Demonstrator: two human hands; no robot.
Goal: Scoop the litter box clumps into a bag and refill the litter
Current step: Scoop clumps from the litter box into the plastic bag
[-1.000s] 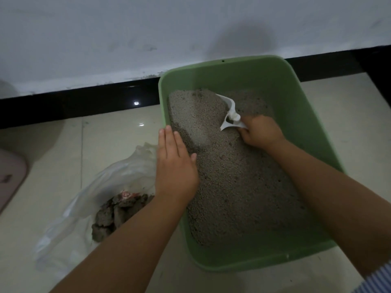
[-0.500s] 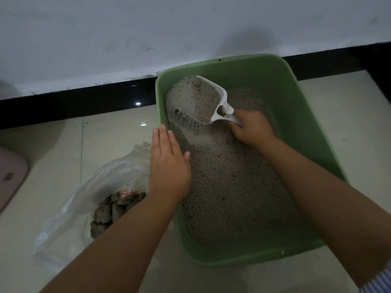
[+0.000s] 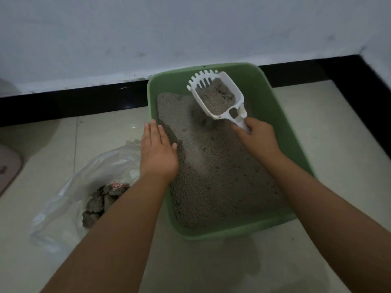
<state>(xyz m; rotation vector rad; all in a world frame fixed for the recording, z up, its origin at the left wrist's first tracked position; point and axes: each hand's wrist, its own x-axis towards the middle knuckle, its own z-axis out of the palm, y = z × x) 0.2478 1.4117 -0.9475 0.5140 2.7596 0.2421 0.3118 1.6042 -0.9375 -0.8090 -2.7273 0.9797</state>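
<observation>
A green litter box sits on the tiled floor against the wall, filled with grey litter. My right hand grips the handle of a white slotted scoop, held above the litter at the far end. The scoop carries litter and a clump. My left hand lies flat with straight fingers on the box's left rim. A clear plastic bag lies open on the floor left of the box, holding several grey clumps.
A black skirting strip runs along the white wall behind the box. A pale pink object shows at the left edge. Cream floor tiles spread around the box on the right and front.
My right hand has lifted the scoop out of the litter, now loaded and raised at the far end. My left hand has stayed on the rim.
</observation>
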